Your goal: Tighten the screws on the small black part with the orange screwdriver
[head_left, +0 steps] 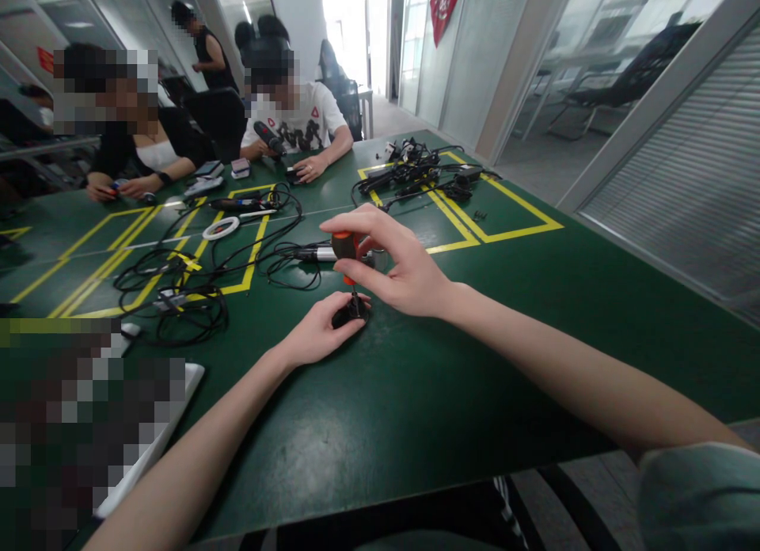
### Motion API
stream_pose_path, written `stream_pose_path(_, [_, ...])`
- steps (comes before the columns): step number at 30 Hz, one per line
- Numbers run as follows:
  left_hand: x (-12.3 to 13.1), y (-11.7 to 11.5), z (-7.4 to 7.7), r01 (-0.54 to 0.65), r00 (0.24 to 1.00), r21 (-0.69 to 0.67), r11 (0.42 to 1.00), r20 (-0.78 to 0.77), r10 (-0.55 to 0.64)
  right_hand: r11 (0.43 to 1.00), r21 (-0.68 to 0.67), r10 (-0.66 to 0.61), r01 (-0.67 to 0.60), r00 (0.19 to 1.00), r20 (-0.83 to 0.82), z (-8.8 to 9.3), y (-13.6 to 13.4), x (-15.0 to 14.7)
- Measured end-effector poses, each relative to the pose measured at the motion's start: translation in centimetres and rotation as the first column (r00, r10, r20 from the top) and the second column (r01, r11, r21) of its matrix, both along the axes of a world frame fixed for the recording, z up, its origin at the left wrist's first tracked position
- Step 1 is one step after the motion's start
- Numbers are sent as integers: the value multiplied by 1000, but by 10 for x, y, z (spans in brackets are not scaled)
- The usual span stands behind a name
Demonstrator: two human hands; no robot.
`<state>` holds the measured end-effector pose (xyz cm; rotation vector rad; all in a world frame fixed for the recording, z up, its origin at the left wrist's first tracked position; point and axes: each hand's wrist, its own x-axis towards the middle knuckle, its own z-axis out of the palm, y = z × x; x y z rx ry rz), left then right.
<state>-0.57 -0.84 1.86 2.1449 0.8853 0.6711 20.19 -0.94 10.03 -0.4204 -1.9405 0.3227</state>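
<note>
Up from the counter's near edge, right grip clamps a screwdriver, left grip pinches a black part, prob unfinished.

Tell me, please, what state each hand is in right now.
Left hand: holding a small black part.
Right hand: holding a screwdriver.

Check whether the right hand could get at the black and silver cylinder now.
Probably yes: the black and silver cylinder lies just beyond the right hand; nothing visible blocks its exposed end. The screwdriver in that hand would likely need setting down first.
</note>
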Motion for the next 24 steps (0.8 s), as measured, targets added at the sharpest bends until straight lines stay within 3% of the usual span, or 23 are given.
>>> stream_pose_path(9, [-7,2,5,-9,1000,64,998,-16,10,999,-35,36,-38,999,-32,-1,-1,0])
stream_pose_path(13, [-16,10,15,-214,975,138,967,-36,221,999,-26,25,-26,999,-37,0,0,0])
stream_pose_path(15, [-26,19,20,-427,888,237,873,-71,453,1000,-29,10,-11,999,-42,1,1,1])
stream_pose_path(17, [-41,30,23,-625,716,355,696,-95,692,999,-36,-3,1,998,-56,1,4,1])
stream_pose_path(19, [-57,41,24,-731,528,436,525,-127,840,999,-39,-15,12,997,-78,0,6,0])
stream_pose_path(22, [-78,52,18,-751,382,490,442,-224,897,999,-31,-18,15,995,-99,-1,8,0])
stream_pose_path(24, [-85,55,11,-738,350,513,438,-264,899,1000,-7,-17,16,995,-95,-1,6,-1])
